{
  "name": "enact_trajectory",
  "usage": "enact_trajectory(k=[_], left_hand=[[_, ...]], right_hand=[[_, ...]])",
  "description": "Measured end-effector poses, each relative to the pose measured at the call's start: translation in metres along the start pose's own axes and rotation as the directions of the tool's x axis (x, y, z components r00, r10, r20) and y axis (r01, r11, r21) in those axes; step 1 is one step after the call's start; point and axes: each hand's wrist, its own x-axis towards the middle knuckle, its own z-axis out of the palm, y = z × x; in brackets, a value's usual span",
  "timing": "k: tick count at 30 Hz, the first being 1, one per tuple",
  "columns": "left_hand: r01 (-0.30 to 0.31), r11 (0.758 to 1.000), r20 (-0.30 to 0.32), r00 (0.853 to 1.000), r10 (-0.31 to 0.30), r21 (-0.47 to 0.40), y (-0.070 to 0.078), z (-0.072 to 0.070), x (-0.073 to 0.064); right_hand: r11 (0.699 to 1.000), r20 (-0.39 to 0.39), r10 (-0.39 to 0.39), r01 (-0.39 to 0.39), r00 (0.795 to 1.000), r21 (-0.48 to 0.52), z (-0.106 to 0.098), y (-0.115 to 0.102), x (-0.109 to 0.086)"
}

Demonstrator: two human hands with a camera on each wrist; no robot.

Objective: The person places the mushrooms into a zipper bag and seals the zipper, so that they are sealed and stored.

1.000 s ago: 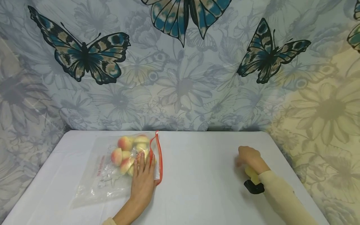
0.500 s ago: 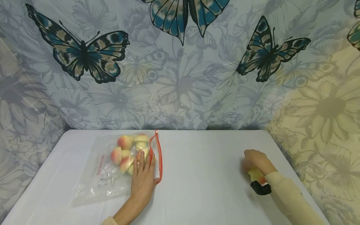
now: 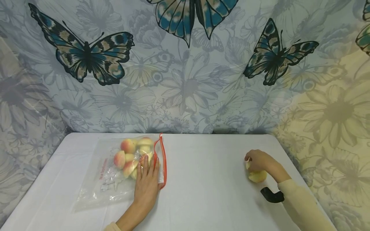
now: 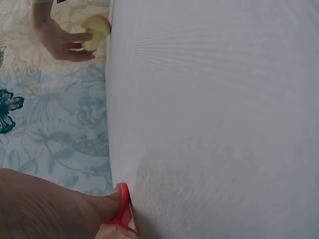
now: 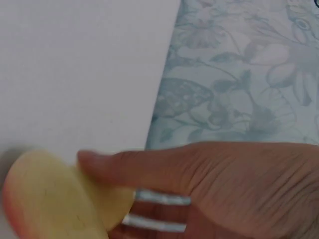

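My left hand [image 3: 147,189] lies with straight fingers on a clear zip bag [image 3: 89,192] with a red zip edge. In the left wrist view its thumb touches the red edge [image 4: 122,201]. Several yellow-and-red mushroom-shaped pieces [image 3: 128,146] show through the bag, some covered by the fingers. At the table's right side my right hand [image 3: 261,160] grips another mushroom-shaped piece [image 3: 258,176]. In the right wrist view the thumb presses its stem, and the rounded yellow-and-red cap [image 5: 47,199] sticks out past the thumb tip; the other fingers are partly hidden.
A white-covered table [image 3: 199,192] spans the front, with the bag on its left half. Beside the right sleeve is a black curved object [image 3: 272,195]. Behind the table stands a cloth backdrop [image 3: 188,86] printed with butterflies and flowers.
My right hand shifted right, then back a little left, and has turned so more of the gripped piece shows. The black object moved right and slightly nearer. My left hand stays on the bag.
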Motion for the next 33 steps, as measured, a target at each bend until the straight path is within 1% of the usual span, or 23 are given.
enact_trajectory(k=[3, 4, 6, 10, 13, 17, 19, 22, 24, 26, 28, 30, 32, 33], left_hand=[[0.003, 1.000, -0.002, 1.000, -0.003, -0.002, 0.000, 0.000, 0.000], [0.003, 1.000, 0.000, 1.000, -0.003, -0.003, 0.000, 0.000, 0.000], [0.003, 1.000, 0.003, 1.000, -0.003, -0.002, 0.000, 0.001, -0.001], [0.000, 1.000, 0.001, 1.000, 0.000, -0.006, 0.000, 0.002, -0.001], [-0.004, 1.000, -0.007, 1.000, 0.004, -0.001, 0.001, 0.002, -0.001], [-0.009, 1.000, -0.031, 0.999, 0.009, 0.006, 0.001, 0.002, 0.000], [-0.013, 1.000, -0.047, 0.999, 0.014, 0.011, 0.001, 0.003, -0.001], [-0.022, 1.000, -0.068, 0.997, 0.023, 0.014, 0.000, 0.004, 0.000], [-0.024, 1.000, -0.071, 0.997, 0.025, 0.020, 0.000, 0.004, 0.001], [-0.021, 1.000, -0.062, 0.998, 0.022, 0.015, -0.001, 0.003, 0.001], [-0.014, 1.000, -0.039, 0.999, 0.014, 0.008, -0.001, 0.002, 0.002], [-0.009, 1.000, -0.014, 1.000, 0.009, 0.003, -0.001, 0.001, 0.002], [-0.003, 1.000, 0.006, 1.000, 0.003, -0.003, -0.002, 0.001, 0.003], [-0.001, 1.000, 0.011, 1.000, 0.001, -0.006, -0.002, 0.001, 0.003]], right_hand=[[0.990, -0.029, -0.129, 0.130, 0.991, 0.062, -0.001, -0.003, 0.002], [0.984, -0.040, -0.157, 0.160, 0.987, 0.081, -0.001, -0.004, 0.002], [0.973, -0.066, -0.193, 0.200, 0.979, 0.116, 0.000, -0.005, 0.004], [0.959, -0.143, -0.234, 0.253, 0.962, 0.131, 0.003, -0.008, 0.009], [0.943, -0.223, -0.270, 0.304, 0.937, 0.137, 0.005, -0.011, 0.013], [0.906, -0.332, -0.315, 0.386, 0.889, 0.174, 0.007, -0.019, 0.016], [0.887, -0.368, -0.326, 0.417, 0.871, 0.199, 0.008, -0.024, 0.018], [0.868, -0.395, -0.332, 0.441, 0.857, 0.229, 0.012, -0.031, 0.021], [0.856, -0.410, -0.331, 0.453, 0.850, 0.248, 0.014, -0.035, 0.024], [0.846, -0.433, -0.320, 0.459, 0.843, 0.270, 0.017, -0.039, 0.027], [0.824, -0.456, -0.283, 0.458, 0.844, 0.335, 0.021, -0.043, 0.031], [0.788, -0.473, -0.220, 0.441, 0.853, 0.430, 0.026, -0.048, 0.035], [0.737, -0.490, -0.145, 0.424, 0.860, 0.526, 0.032, -0.055, 0.040], [0.706, -0.493, -0.103, 0.412, 0.864, 0.575, 0.035, -0.059, 0.042]])
